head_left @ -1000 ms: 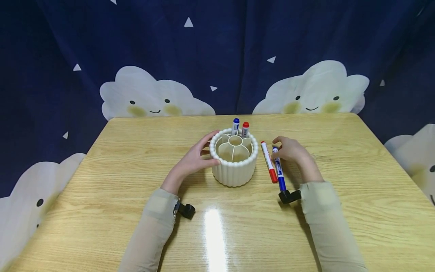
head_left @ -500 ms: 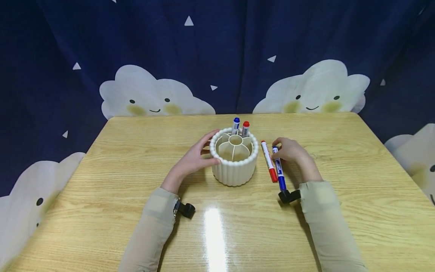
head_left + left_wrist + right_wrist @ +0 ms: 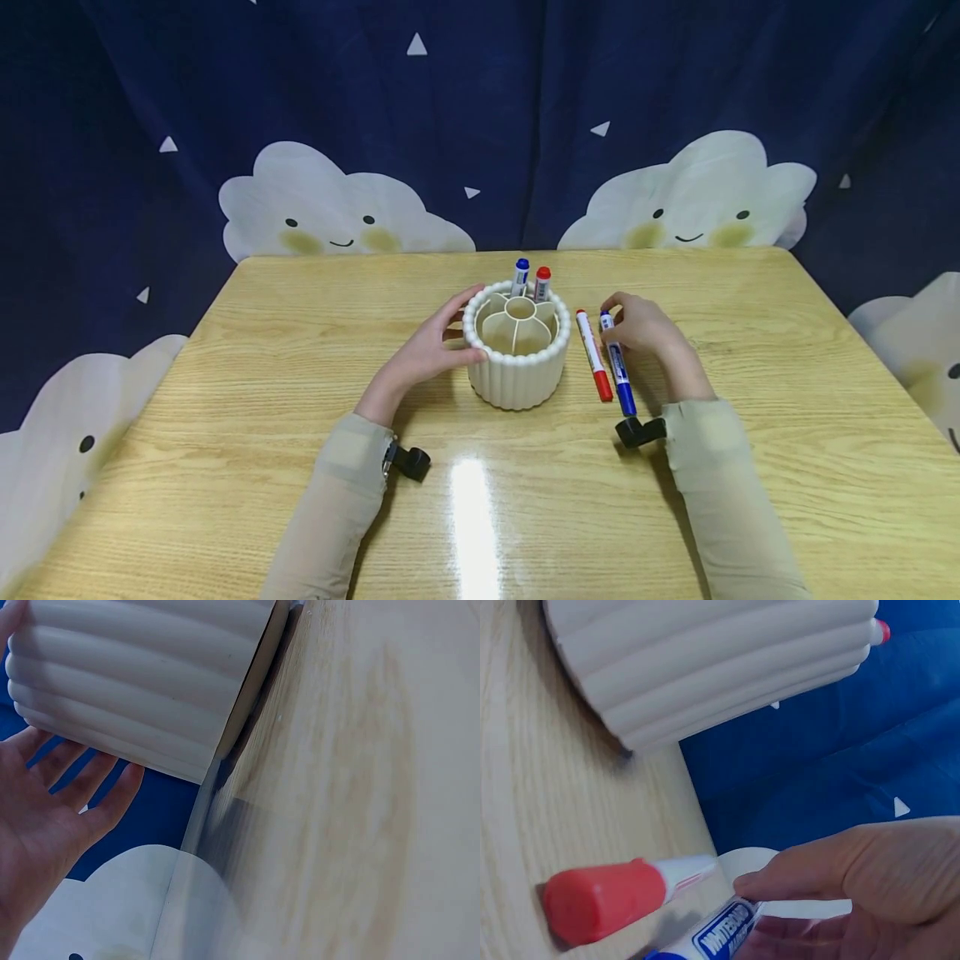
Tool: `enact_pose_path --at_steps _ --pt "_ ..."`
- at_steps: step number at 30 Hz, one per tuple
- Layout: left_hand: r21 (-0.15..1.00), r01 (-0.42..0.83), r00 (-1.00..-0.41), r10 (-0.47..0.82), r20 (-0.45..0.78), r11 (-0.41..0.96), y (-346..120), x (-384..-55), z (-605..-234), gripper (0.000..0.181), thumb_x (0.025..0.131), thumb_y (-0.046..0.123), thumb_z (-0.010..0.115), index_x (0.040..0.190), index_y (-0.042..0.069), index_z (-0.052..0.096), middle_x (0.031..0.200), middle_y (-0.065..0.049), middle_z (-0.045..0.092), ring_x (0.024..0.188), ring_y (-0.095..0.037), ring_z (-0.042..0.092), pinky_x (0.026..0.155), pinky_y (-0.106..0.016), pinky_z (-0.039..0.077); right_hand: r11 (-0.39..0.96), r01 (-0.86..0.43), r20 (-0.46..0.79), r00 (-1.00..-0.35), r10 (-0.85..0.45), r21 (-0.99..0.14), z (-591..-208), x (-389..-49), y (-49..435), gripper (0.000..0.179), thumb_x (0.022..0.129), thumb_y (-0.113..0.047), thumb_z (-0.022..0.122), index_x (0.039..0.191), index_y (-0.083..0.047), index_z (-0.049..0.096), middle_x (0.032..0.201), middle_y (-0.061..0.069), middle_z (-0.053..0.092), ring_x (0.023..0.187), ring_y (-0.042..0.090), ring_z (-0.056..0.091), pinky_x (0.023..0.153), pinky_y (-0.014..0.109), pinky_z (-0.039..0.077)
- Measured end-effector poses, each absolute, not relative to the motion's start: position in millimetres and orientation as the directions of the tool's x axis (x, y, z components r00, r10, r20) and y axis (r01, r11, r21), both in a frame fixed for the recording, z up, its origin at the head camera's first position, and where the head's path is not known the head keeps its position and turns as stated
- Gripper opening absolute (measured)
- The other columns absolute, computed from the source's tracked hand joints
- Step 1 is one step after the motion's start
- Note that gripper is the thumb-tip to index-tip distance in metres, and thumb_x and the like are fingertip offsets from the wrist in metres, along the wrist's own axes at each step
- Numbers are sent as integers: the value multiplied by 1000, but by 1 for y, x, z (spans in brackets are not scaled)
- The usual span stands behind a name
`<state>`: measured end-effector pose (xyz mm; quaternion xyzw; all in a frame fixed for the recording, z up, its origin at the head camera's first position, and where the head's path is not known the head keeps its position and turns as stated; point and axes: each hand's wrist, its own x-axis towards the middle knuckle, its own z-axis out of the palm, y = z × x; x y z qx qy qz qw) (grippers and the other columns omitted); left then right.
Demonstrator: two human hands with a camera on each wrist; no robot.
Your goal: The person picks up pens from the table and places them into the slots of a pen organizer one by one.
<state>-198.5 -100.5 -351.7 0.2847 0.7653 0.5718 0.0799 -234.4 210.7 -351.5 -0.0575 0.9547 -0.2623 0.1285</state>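
A cream, ribbed pen holder (image 3: 517,383) with a beaded rim and petal-shaped compartments stands mid-table. My left hand (image 3: 429,348) holds its left side, thumb at the near rim and fingers round the back; in the left wrist view those fingers (image 3: 112,799) lie along the ribbed wall. To the right of the holder, my right hand (image 3: 645,325) pinches a blue whiteboard marker (image 3: 618,371) near its far end, and the right wrist view shows the thumb on its barrel. Just left of it a red marker (image 3: 595,357) lies on the table, its cap toward me.
Upright in the holder's rear compartments are another blue marker (image 3: 521,278) and another red marker (image 3: 542,284). The wooden table (image 3: 247,400) ends at a dark blue curtain (image 3: 480,100) with cloud prints. Both wrists carry small black cameras.
My right hand and the blue marker have shifted slightly away from me, and the marker's far end now shows beyond the thumb. The left hand and pen holder stay put.
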Motion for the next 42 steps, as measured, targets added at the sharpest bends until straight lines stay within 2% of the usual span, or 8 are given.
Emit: enact_pose_path --at_steps 9,16,21,29,37,42 --pt "925 330 -831 523 189 190 -100 -198 -350 85 74 11 72 144 11 24 140 -13 35 121 -30 39 99 -44 37 829 -79 -102 -982 -162 -553 -333 -226 201 43 80 -13 61 120 -3 47 104 19 54 80 28 51 62 29 46" --pt "925 330 -832 522 189 191 -100 -198 -351 84 75 10 72 144 12 24 140 -12 35 121 -31 39 99 -45 38 789 -151 -15 -980 -199 -596 -322 -219 197 43 81 -11 60 122 -4 46 101 18 55 83 28 56 61 30 50" --pt "923 334 -829 524 194 188 -101 -198 -352 84 75 14 72 144 12 24 140 -13 35 121 -32 39 99 -45 37 760 -227 70 -970 -234 -610 -313 -213 190 41 80 -10 62 118 -5 49 98 16 57 84 28 57 64 32 48" --pt "922 337 -829 524 195 190 -101 -198 -352 86 75 19 73 144 11 24 140 -14 35 121 -32 39 99 -46 37 729 -261 152 -965 -214 -633 -300 -205 181 41 79 -12 65 118 -6 51 99 13 59 86 26 57 67 33 48" --pt "922 338 -828 525 197 186 -101 -199 -352 85 74 16 73 144 11 24 140 -14 35 121 -32 39 99 -46 37 667 -317 281 -945 -166 -674 -297 -199 174 43 78 -11 68 119 -10 52 98 10 59 83 22 60 65 29 49" --pt "922 337 -830 524 194 192 -101 -199 -353 86 74 19 73 144 12 24 140 -12 36 121 -28 40 99 -44 37 611 -338 324 -936 -139 -716 -293 -196 172 44 79 -11 67 120 -13 52 99 9 58 82 20 60 62 20 49"
